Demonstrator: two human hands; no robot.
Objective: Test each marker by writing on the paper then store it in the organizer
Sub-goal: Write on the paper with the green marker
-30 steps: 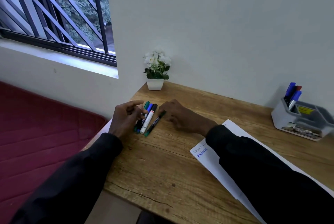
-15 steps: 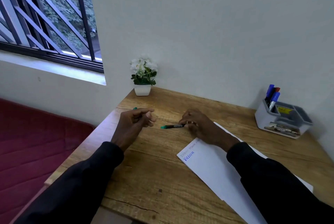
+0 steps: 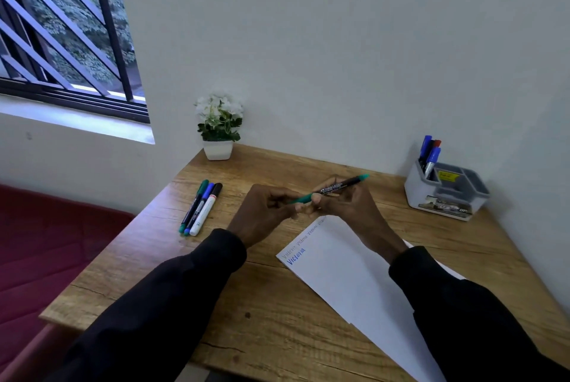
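Both hands on the green marker [image 3: 331, 192] now: right hand [image 3: 345, 206] has its grip closed round the barrel, left hand [image 3: 265, 212] pinching the cap end, held up just above the near-left corner of the paper [image 3: 348, 276]. A second ago it was lying with the others by the desk's left edge, so I've picked the next one out. Guessing the cap comes off next, then a scribble under the blue writing. Three markers [image 3: 200, 209] are left by that edge, and the organizer [image 3: 444, 196] sits at the far right corner with a few already in.
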